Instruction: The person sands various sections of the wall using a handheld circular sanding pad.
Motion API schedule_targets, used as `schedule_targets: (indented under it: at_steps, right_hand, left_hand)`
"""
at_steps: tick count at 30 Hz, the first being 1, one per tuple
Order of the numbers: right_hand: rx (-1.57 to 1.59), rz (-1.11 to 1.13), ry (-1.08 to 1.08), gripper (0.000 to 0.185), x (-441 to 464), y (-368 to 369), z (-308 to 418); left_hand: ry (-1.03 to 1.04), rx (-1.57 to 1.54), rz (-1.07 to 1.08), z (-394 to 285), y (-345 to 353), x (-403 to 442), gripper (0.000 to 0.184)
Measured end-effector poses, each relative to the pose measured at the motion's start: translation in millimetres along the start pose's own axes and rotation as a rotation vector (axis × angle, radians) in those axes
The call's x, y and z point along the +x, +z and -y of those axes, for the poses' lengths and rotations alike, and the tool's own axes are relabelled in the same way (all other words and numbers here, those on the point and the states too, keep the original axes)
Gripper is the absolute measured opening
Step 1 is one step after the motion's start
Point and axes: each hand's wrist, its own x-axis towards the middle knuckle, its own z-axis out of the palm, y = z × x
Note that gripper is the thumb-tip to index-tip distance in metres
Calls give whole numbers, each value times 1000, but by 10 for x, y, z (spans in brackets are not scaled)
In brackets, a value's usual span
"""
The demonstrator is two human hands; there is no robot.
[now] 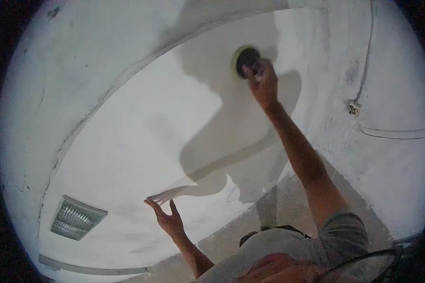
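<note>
My right hand point(263, 82), raised at the upper middle, is closed round the back of a round dark pad point(248, 61) with a pale yellowish rim. The pad lies against the smooth white surface point(141, 127); hand and pad are slightly blurred. Lower left, my left hand point(167, 218) has its fingers stretched out and thumb apart, with the fingertips at the white surface. Nothing shows in it. Shadows of my body and arms fall across the surface.
A metal louvred fixture point(78, 218) is set in the surface at the lower left. At the right, a small socket with loose wires point(353, 108) sits on a rough wall, with cables running from it. A dark curved cable point(363, 257) lies near my shoulder.
</note>
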Motion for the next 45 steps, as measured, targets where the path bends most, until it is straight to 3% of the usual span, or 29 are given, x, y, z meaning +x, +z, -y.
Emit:
schedule_targets:
  at_steps: [1,3,5,7,9,11,13,14,17,18,21,24,25,27,29,30,31,33,36,40,42,45]
  right_hand:
    - [5,-26,14,40,73,35,-172]
    - [74,-47,296,38,369,-103,14]
    - [112,-140,342,38,370,-36,128]
    - [-3,-53,200,39,163,9,260]
    - [112,127,90,48,-115,36,408]
    - [17,36,-244,46,-44,49,325]
    - [-106,147,77,41,159,-31,308]
    - [-36,39,174,37,297,2,301]
    - [43,-144,347,44,447,71,379]
    - [48,-97,319,44,384,66,463]
    - [-46,79,60,45,-52,113,728]
    - [-26,248,47,49,-73,4,859]
    - [-53,242,63,49,-31,-10,850]
    - [-13,-12,317,50,216,25,669]
    - [-37,-97,350,49,288,60,537]
    - [-32,-185,361,48,292,46,501]
    - [-45,-196,359,48,225,23,608]
    - [-11,38,340,47,44,-18,924]
    - [-35,183,197,48,-117,-79,1147]
    - [-12,43,342,48,214,-39,742]
    - [-5,-183,405,49,335,-33,530]
    - [14,-114,367,48,126,30,769]
  left_hand:
    - [-1,0,-10,19,-14,-9,78]
    - [-9,-11,-20,83,8,-48,76]
    - [55,-54,-84,106,54,-110,73]
    - [42,-143,-138,132,165,-278,66]
    - [41,-165,-61,237,339,-491,52]
    - [-23,-335,110,202,452,-654,38]
    - [73,-365,169,189,546,-790,32]
    - [18,-404,260,110,508,-812,31]
    - [-14,-521,435,63,489,-891,27]
    - [-26,-484,495,47,474,-890,26]
    - [134,-557,551,279,606,-909,25]
    - [202,-550,627,303,601,-788,25]
    - [219,-561,672,329,596,-765,25]
    - [332,-570,655,335,621,-698,24]
    - [311,-618,658,391,670,-670,22]
    - [395,-614,577,363,653,-650,21]
    - [408,-619,588,378,600,-637,21]
    - [231,-725,653,350,580,-649,24]
    - [315,-681,661,481,659,-716,28]
    - [324,-661,677,484,590,-729,32]
    - [267,-669,688,456,505,-729,34]
    - [243,-638,675,567,505,-760,34]
